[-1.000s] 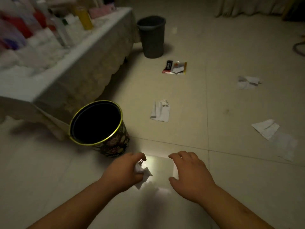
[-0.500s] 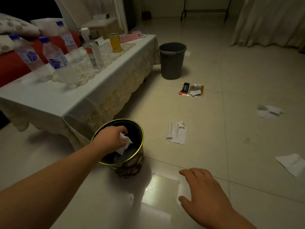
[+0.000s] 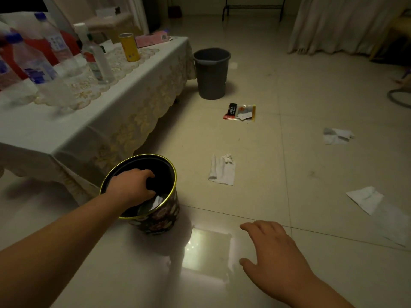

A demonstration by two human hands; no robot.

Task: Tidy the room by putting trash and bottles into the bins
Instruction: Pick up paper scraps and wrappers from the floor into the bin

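My left hand (image 3: 131, 185) hangs over the mouth of a small floral bin with a gold rim (image 3: 164, 215), fingers loosely curled and holding nothing. A crumpled white tissue (image 3: 156, 202) lies inside the bin just below the hand. My right hand (image 3: 273, 252) hovers open above the tiled floor to the right. A grey bin (image 3: 211, 74) stands farther off by the table's end. On the floor lie a white tissue (image 3: 222, 171), a snack wrapper (image 3: 240, 112) and two more papers (image 3: 337, 136) (image 3: 365, 201). Several plastic bottles (image 3: 97, 58) stand on the table.
A low table with a white lace cloth (image 3: 106, 121) runs along the left. A yellow can (image 3: 129, 47) and a pink box (image 3: 151, 40) rest on it. Curtains (image 3: 342, 23) hang at the back right, and a dark metal frame (image 3: 253, 7) stands at the far wall.
My left hand carried the crumpled tissue from the floor over the floral bin and let it go; it now lies inside. My right hand stayed open near the floor.
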